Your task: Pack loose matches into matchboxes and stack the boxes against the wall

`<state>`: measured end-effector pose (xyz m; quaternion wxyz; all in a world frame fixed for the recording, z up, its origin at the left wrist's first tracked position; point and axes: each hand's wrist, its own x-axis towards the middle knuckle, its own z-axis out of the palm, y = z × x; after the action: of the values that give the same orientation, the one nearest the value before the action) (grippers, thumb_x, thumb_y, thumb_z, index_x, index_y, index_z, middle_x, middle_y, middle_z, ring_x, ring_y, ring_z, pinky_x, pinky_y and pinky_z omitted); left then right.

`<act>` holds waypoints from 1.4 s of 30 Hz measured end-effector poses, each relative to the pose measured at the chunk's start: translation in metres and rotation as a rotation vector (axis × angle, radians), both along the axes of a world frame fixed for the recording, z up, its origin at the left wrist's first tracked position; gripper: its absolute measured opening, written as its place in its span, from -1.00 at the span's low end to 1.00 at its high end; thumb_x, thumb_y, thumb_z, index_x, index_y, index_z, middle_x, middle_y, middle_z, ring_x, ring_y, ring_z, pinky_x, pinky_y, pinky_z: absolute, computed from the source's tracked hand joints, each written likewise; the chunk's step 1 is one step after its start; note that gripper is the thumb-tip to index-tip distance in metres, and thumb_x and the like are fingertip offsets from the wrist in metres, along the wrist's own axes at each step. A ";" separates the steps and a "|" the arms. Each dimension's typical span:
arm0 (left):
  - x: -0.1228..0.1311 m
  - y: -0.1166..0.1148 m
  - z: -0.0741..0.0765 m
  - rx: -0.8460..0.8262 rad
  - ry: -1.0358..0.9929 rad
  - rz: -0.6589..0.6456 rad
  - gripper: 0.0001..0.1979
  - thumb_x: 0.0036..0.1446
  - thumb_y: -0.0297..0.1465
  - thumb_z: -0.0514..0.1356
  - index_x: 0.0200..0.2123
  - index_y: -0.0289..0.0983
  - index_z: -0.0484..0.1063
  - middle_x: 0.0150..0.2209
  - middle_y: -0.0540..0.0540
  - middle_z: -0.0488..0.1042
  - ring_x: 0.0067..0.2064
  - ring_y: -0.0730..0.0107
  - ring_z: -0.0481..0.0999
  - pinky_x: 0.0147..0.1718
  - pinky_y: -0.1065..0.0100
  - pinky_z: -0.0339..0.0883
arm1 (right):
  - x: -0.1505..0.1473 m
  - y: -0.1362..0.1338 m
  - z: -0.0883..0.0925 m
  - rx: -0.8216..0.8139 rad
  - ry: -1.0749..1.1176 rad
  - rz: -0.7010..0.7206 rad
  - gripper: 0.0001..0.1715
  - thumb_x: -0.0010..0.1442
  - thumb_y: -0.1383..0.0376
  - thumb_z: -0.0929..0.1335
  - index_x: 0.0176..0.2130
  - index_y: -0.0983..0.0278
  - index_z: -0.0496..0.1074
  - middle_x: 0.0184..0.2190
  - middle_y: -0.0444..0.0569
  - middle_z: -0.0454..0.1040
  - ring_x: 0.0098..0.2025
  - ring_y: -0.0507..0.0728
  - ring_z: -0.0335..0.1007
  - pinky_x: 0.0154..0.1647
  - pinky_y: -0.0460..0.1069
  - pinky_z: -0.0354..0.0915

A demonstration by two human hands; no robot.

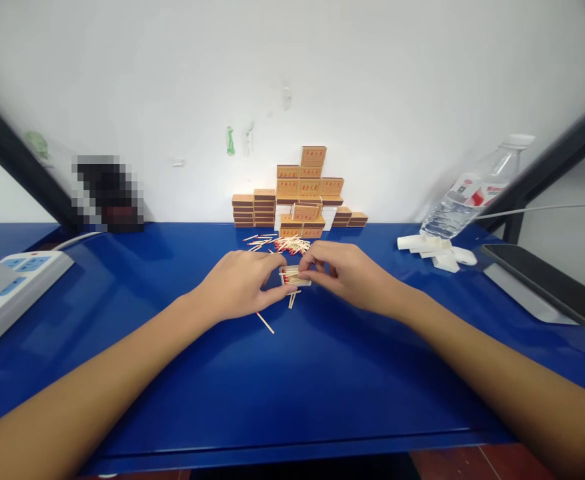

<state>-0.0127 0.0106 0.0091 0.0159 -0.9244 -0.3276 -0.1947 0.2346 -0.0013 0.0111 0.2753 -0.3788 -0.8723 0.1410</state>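
Note:
My left hand (245,280) grips the left end of a small white matchbox tray (299,283), thumb at the near side and fingers at the far side. Red-tipped matches (291,275) lie inside the tray. My right hand (339,270) is at the tray's right end, its thumb and index finger pinched together over the matches; whether a match is between them is too small to tell. Just beyond the hands, a loose pile of matches (295,245) is spread on the blue table (312,380). A few stray matches (266,323) lie on the near side.
Stacked orange matchboxes (309,188) stand against the white wall. On the right are a water bottle (467,193), white plastic pieces (437,252) and a phone (547,277) on a stand. A power strip (22,280) and a pixelated dark object (112,197) are on the left.

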 end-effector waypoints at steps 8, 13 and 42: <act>-0.001 0.002 -0.004 0.032 -0.007 -0.025 -0.60 0.38 -0.05 0.20 -0.06 -0.28 0.54 -0.44 0.00 0.51 -0.49 0.38 0.44 -0.47 0.34 0.13 | -0.001 0.001 -0.002 -0.032 0.090 0.038 -0.91 0.38 0.26 0.43 -0.18 0.23 0.54 -0.37 -0.14 0.46 -0.41 0.00 0.27 -0.36 -0.04 0.20; -0.001 0.002 -0.004 0.046 -0.013 -0.032 -0.61 0.38 -0.06 0.20 -0.06 -0.28 0.54 -0.43 0.00 0.52 -0.48 0.39 0.45 -0.46 0.35 0.14 | -0.002 0.002 -0.001 -0.050 0.100 0.055 -0.89 0.37 0.24 0.44 -0.21 0.23 0.57 -0.36 -0.14 0.47 -0.40 0.00 0.26 -0.35 -0.04 0.20; 0.002 -0.004 -0.005 0.074 0.012 -0.045 -0.65 0.37 -0.10 0.24 -0.06 -0.28 0.50 -0.33 -0.05 0.59 -0.40 0.34 0.54 -0.41 0.34 0.27 | -0.002 -0.004 0.005 0.099 0.170 -0.041 -0.96 0.44 0.30 0.34 -0.13 0.23 0.40 -0.26 -0.09 0.40 -0.34 0.04 0.28 -0.31 -0.01 0.25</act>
<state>-0.0109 0.0064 0.0045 0.0477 -0.9315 -0.2991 -0.2016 0.2327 -0.0054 0.0160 0.3696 -0.3691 -0.8437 0.1236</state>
